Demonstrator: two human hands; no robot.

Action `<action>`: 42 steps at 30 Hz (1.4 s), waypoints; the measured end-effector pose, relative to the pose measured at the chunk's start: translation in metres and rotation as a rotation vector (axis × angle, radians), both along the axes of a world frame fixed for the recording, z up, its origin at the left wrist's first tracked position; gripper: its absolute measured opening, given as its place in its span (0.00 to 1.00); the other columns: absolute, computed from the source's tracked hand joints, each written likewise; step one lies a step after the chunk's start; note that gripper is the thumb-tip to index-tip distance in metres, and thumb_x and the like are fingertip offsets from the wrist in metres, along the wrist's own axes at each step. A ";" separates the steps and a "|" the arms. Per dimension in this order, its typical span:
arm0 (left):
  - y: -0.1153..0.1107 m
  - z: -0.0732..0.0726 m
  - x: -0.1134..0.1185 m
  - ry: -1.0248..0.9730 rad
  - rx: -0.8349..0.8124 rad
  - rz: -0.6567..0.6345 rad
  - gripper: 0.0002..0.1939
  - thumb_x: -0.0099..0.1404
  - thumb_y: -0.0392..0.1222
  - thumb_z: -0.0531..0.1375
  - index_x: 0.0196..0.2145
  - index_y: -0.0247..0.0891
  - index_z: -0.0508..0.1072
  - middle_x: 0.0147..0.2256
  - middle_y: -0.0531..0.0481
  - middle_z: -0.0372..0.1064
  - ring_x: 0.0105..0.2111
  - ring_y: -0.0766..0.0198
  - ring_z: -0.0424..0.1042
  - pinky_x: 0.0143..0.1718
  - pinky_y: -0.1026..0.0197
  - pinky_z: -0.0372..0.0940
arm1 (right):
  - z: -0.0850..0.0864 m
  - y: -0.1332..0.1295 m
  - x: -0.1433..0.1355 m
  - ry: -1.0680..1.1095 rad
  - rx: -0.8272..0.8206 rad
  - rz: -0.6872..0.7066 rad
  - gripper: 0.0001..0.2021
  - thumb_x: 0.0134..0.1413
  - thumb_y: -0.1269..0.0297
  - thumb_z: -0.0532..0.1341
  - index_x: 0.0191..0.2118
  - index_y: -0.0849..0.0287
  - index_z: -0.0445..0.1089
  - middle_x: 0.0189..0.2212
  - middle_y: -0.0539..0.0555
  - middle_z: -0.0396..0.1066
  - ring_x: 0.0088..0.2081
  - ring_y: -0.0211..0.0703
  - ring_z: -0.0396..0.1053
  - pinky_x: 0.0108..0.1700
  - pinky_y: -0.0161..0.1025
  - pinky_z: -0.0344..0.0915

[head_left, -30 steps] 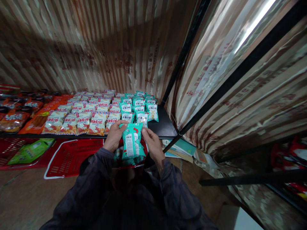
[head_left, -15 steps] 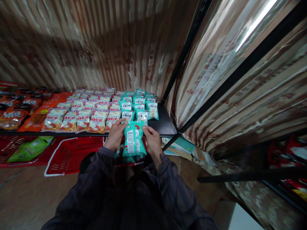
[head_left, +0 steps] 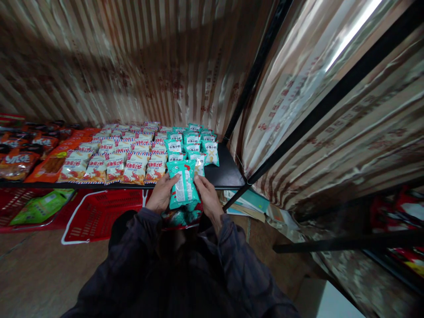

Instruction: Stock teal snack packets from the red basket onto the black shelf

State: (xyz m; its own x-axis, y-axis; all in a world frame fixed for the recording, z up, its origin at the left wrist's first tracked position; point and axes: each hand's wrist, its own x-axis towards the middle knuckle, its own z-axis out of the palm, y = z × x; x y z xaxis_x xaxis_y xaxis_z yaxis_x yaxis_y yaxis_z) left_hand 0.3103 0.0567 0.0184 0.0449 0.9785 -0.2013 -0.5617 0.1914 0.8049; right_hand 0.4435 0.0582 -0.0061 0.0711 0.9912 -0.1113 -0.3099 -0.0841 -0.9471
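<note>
You are holding the teal snack packet (head_left: 183, 184) between both hands, its long axis pointing away from you toward the black shelf (head_left: 225, 174). Your left hand (head_left: 162, 193) and right hand (head_left: 207, 198) are each gripping one side edge, just before the shelf's front edge, above more teal packets (head_left: 192, 143).

The teal snack packet (head_left: 183, 184) I hold shows its back, white label panel facing me, upright and slightly tilted, at centre frame just before the shelf's front edge.
</note>
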 end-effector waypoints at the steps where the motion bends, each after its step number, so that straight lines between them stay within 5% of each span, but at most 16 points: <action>1: 0.001 0.000 -0.001 0.002 0.003 0.017 0.23 0.45 0.44 0.70 0.38 0.33 0.71 0.32 0.47 0.76 0.33 0.58 0.75 0.39 0.55 0.70 | 0.000 -0.004 0.001 -0.021 -0.006 0.015 0.24 0.38 0.46 0.67 0.37 0.59 0.73 0.32 0.53 0.75 0.34 0.42 0.71 0.38 0.39 0.67; 10: 0.002 0.000 -0.001 0.012 0.011 0.073 0.22 0.43 0.44 0.71 0.35 0.34 0.70 0.31 0.48 0.75 0.34 0.58 0.75 0.40 0.55 0.69 | -0.005 -0.016 0.007 -0.092 -0.059 0.068 0.24 0.34 0.48 0.69 0.38 0.59 0.74 0.30 0.52 0.76 0.30 0.40 0.71 0.28 0.34 0.65; 21: 0.003 0.004 0.003 0.043 -0.002 0.082 0.20 0.45 0.44 0.70 0.36 0.34 0.71 0.33 0.47 0.75 0.37 0.58 0.74 0.39 0.58 0.69 | -0.015 -0.011 0.005 -0.009 -0.022 -0.054 0.23 0.31 0.49 0.70 0.33 0.60 0.73 0.25 0.51 0.75 0.30 0.43 0.72 0.33 0.39 0.67; 27: 0.008 0.000 0.002 0.016 0.001 0.098 0.22 0.44 0.44 0.70 0.36 0.34 0.71 0.33 0.46 0.76 0.36 0.58 0.75 0.39 0.58 0.69 | -0.009 -0.016 0.004 -0.035 -0.053 -0.030 0.22 0.34 0.48 0.68 0.33 0.59 0.73 0.27 0.50 0.74 0.27 0.37 0.69 0.27 0.33 0.62; 33: 0.008 -0.004 0.003 0.025 -0.011 0.106 0.21 0.44 0.44 0.70 0.34 0.33 0.71 0.30 0.47 0.75 0.34 0.59 0.75 0.39 0.57 0.69 | -0.016 -0.017 0.007 -0.024 -0.015 -0.007 0.22 0.32 0.49 0.70 0.34 0.59 0.73 0.27 0.50 0.74 0.30 0.40 0.70 0.33 0.37 0.67; 42: 0.006 -0.002 0.011 0.002 -0.003 0.097 0.21 0.44 0.42 0.70 0.36 0.34 0.70 0.31 0.47 0.75 0.35 0.57 0.75 0.38 0.56 0.70 | -0.025 -0.022 0.013 -0.445 0.300 -0.134 0.21 0.50 0.56 0.61 0.50 0.56 0.65 0.45 0.56 0.70 0.29 0.36 0.68 0.37 0.37 0.67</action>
State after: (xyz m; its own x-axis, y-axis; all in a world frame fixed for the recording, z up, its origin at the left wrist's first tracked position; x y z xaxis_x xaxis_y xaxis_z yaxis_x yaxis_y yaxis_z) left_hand 0.3209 0.0627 0.0161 -0.0509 0.9777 -0.2038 -0.5758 0.1380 0.8058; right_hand 0.4567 0.0361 -0.0310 0.1744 0.9540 0.2438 0.1360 0.2219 -0.9655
